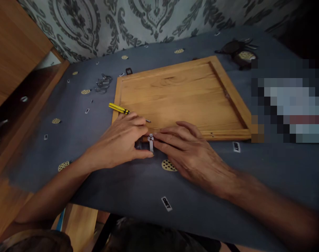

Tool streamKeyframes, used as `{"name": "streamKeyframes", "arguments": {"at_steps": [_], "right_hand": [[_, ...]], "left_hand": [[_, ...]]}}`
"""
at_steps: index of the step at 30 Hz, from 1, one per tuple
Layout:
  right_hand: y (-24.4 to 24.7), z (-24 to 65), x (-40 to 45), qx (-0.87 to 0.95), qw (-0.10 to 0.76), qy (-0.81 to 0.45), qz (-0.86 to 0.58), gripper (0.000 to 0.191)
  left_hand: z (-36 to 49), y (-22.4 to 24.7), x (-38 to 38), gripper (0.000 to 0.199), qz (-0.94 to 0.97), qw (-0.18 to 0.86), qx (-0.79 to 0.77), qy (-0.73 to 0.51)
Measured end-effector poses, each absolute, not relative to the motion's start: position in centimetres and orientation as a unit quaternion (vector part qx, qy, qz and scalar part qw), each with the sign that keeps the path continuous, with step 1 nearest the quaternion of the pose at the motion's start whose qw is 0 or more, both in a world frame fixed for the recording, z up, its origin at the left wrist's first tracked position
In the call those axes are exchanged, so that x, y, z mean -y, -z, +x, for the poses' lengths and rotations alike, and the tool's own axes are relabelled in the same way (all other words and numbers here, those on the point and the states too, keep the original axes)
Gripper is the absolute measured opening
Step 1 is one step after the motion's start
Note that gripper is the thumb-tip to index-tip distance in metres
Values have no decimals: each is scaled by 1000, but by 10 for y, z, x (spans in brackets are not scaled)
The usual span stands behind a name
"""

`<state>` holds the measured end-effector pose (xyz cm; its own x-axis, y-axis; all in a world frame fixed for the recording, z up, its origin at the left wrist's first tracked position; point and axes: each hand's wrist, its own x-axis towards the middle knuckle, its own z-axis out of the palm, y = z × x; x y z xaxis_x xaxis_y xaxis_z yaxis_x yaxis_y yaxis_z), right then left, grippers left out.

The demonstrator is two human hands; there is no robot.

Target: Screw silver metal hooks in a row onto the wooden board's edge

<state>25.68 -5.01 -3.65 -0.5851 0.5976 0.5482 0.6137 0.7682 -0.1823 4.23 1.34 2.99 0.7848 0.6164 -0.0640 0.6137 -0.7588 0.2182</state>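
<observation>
A wooden framed panel point(172, 94) lies flat on the dark patterned cloth. At its near edge, left of the middle, sits a small metal hinge point(151, 140). My left hand point(122, 141) grips the hinge from the left, thumb at its lower end and fingers at the panel's edge. From the right, the fingertips of my right hand point(191, 152) touch the hinge and the frame beside it. A yellow screwdriver point(119, 108) rests on the panel's left corner, its shaft partly hidden behind my left fingers.
Several metal hinge parts point(103, 83) lie on the cloth point(117, 189) left of the panel, with a small screw point(91, 101) nearby. A dark object point(234, 49) is at the back right. Wooden furniture point(20, 42) borders the left side.
</observation>
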Motion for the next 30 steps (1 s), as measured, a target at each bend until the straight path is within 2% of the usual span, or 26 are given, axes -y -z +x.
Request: {"name": "streamKeyframes", "arguments": {"at_steps": [11,15,17,19,23,30], "right_hand": [[28,257,50,905,233,27,-356,42],[28,257,50,907,231,32,-351,43],[28,257,49,908,235,28,-345,40],[28,257,49,909,237,22,-342,38],[28,259,48,909,240,21,-339,38],[29,260,47,912,245,16,-330,37]], "left_hand": [[40,-32,-11,39,941,93,-327,-1],[26,-42,-26,40,927,157,-338,-35],[14,-43,-42,31,904,171,-383,-80],[1,-38,-60,25,870,64,-474,-118],[-17,-20,-84,39,834,2,-534,-137],[-24,-13,-91,46,821,69,-556,-107]]}}
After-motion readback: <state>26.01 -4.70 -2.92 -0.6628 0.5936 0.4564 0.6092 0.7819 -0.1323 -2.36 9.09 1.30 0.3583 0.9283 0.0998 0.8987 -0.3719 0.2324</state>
